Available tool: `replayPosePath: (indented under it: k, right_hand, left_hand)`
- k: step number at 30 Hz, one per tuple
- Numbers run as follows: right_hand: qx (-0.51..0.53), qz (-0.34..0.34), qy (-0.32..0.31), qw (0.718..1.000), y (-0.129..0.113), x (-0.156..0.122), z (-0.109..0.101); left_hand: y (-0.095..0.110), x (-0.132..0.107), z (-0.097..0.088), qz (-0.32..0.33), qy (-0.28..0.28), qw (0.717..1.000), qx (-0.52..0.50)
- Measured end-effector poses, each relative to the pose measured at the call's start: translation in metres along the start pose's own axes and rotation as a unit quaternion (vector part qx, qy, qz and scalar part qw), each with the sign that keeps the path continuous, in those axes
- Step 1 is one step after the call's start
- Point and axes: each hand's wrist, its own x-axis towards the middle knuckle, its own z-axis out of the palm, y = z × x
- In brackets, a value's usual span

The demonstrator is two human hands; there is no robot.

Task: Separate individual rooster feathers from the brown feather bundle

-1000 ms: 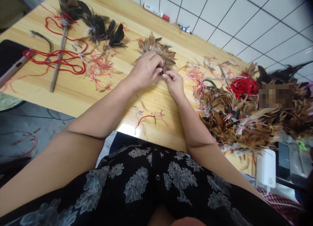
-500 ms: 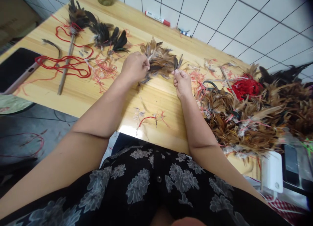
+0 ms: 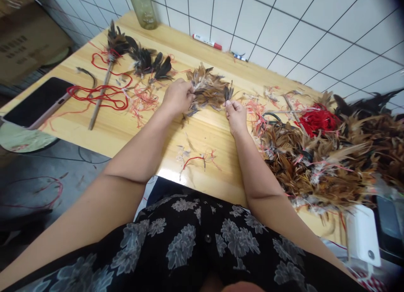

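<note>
Between my hands a loose pile of brown feathers (image 3: 210, 90) lies on the wooden table (image 3: 217, 144). My right hand (image 3: 236, 114), just right of the pile, pinches a small tuft of dark feathers (image 3: 228, 92) upright between thumb and fingertips. At the pile's left edge my left hand (image 3: 179, 96) has its fingers closed; what they pinch, if anything, is hidden. Black feathers (image 3: 145, 64) lie behind my left hand. Farther left is a wooden stick (image 3: 102, 94) with dark feathers bound at its top, red cord (image 3: 107, 99) looped across it.
A big heap of brown feathers (image 3: 315, 165) and a red string bundle (image 3: 319, 119) cover the right side. At left lies a phone (image 3: 36, 102). Markers (image 3: 206, 41) and a greenish bottle (image 3: 143, 10) stand or lie along the tiled wall. A white device (image 3: 362, 233) sits front right.
The camera view has shifted, so the table sits slightly lower in the picture. Both hands keep nearly the same places at the brown pile, and the right still holds the dark tuft.
</note>
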Motion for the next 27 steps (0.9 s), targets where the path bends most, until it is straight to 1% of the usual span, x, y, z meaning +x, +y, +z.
replayPosePath:
  k: [2,4,7,9,10,12,14,18,23,27]
  right_hand:
    - [-0.008,-0.014,-0.008,1.000,0.003,0.000,-0.002]
    - [-0.018,-0.027,-0.012,0.999,0.006,0.001,-0.002]
    - [-0.033,-0.043,-0.008,0.999,0.009,0.000,0.000]
    - [-0.038,-0.049,-0.010,0.998,0.010,-0.001,0.004]
    - [-0.037,-0.050,-0.015,0.998,0.010,-0.001,0.006]
    - [-0.028,-0.050,-0.028,0.998,0.012,-0.002,0.010]
    - [-0.016,-0.047,-0.041,0.998,0.014,-0.002,0.014]
    - [-0.006,-0.030,-0.049,0.998,0.014,-0.003,0.016]
    - [-0.005,-0.011,-0.093,0.996,0.004,-0.008,0.018]
    - [-0.024,-0.002,-0.096,0.995,-0.005,-0.013,0.021]
  left_hand:
    - [0.006,0.001,0.001,-0.014,0.013,0.997,-0.073]
    - [0.015,-0.002,0.003,-0.044,0.005,0.984,-0.175]
    - [0.032,-0.010,0.008,-0.093,-0.042,0.939,-0.328]
    - [0.041,-0.016,0.012,-0.113,-0.066,0.916,-0.380]
    - [0.044,-0.018,0.015,-0.117,-0.073,0.910,-0.390]
    - [0.045,-0.022,0.022,-0.111,-0.080,0.909,-0.393]
    - [0.042,-0.023,0.029,-0.096,-0.077,0.914,-0.386]
    - [0.034,-0.022,0.040,-0.066,-0.053,0.929,-0.360]
    - [0.038,-0.023,0.042,-0.038,-0.049,0.940,-0.336]
    - [0.046,-0.027,0.039,-0.031,-0.057,0.946,-0.317]
